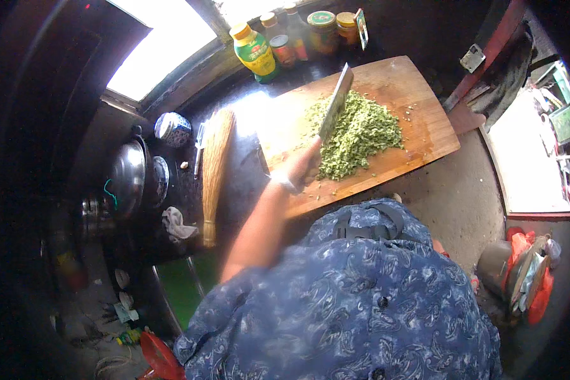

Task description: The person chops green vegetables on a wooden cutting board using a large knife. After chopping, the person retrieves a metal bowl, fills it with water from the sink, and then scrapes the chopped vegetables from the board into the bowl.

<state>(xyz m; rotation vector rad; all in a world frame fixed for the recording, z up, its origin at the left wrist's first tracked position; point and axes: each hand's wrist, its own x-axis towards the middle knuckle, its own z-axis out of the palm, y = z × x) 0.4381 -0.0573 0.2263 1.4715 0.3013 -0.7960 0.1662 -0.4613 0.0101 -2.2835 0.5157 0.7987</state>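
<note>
My left hand [306,161], slightly blurred, grips the handle of a cleaver [336,102]. The cleaver's broad metal blade stands on edge, slanting away from me, at the left side of a heap of finely chopped green vegetable [361,133]. The heap lies on a wooden cutting board [422,99], with scattered bits around it. A pale band circles my left wrist. My right hand is out of view; only a small patch of skin shows beside my patterned blue shirt.
Behind the board stand a yellow-capped bottle [256,54] and several jars [322,33]. Left of it lie a straw brush [216,166], a crumpled cloth [176,224] and a metal lid [130,175]. A bucket [496,268] with plastic bags stands at the lower right.
</note>
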